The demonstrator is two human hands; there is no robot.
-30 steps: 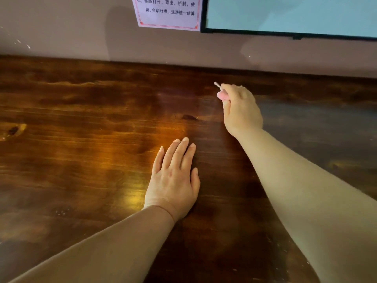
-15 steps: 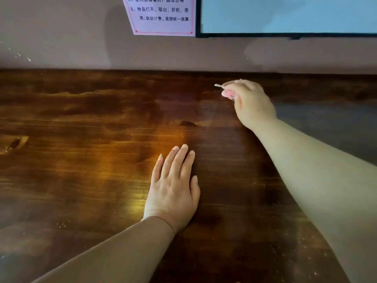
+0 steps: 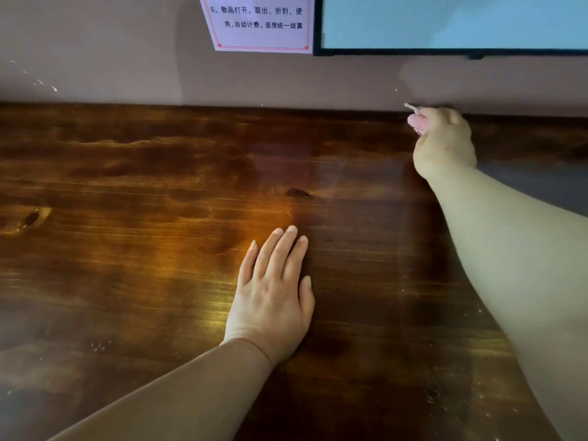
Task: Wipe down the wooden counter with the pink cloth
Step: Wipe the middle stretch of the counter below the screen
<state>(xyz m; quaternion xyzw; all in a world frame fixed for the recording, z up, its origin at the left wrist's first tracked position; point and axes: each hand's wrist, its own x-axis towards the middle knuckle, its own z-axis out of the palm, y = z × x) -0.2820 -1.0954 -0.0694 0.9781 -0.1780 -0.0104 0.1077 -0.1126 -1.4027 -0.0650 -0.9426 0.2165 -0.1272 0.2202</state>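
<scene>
The dark wooden counter (image 3: 143, 249) fills most of the view and runs back to a wall. My left hand (image 3: 273, 291) lies flat on it near the middle, fingers straight and together. My right hand (image 3: 444, 143) reaches to the far back edge on the right, where counter meets wall. It grips a bunched pink cloth (image 3: 416, 120); only a small pink bit and a pale corner stick out to the left of the fist, the remainder hidden in the hand.
A greyish wall (image 3: 127, 58) rises behind the counter. A printed paper notice (image 3: 259, 23) hangs on it, beside a black-framed pale screen (image 3: 445, 23). A dark knot (image 3: 297, 192) marks the wood. Light specks lie on the counter at lower right.
My right hand with the pink cloth has moved right and farther back, from mid-counter to the back edge by the wall. My left hand has stayed flat in place.
</scene>
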